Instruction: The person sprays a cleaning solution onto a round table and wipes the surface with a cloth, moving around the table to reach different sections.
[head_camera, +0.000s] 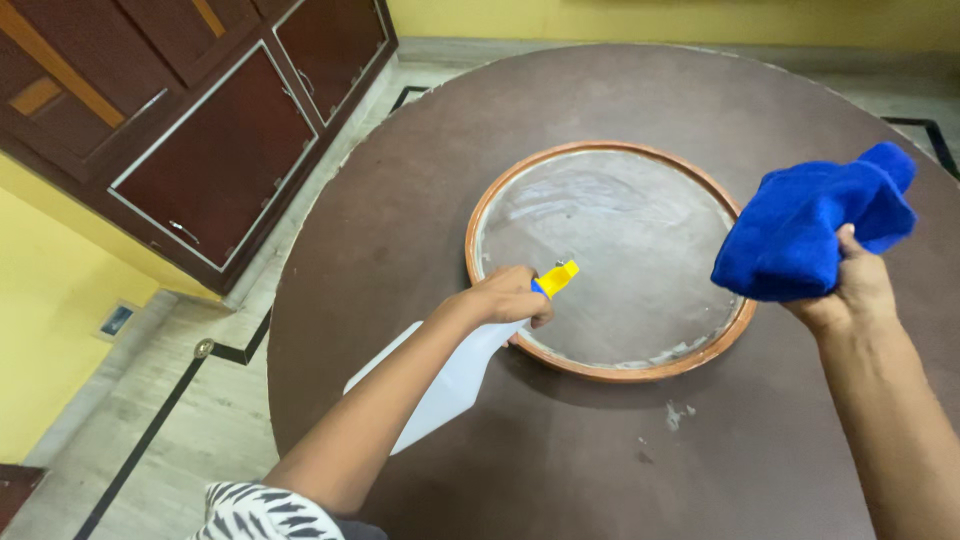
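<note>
Leftmost, dark wooden cabinets (220, 140) stand against a yellow wall above a pale tiled floor (170, 420). Next, the left hand (508, 298) is wrapped around a white spray bottle (450, 378), its yellow nozzle (557, 277) aimed over the round glass turntable (620, 250) with an orange-brown rim, which sits at the middle of the round brown table (400, 230). Streaks and wet smears show on the glass. Farther right, the right hand (858, 290) grips a bunched blue cloth (810, 225), held above the turntable's right edge.
</note>
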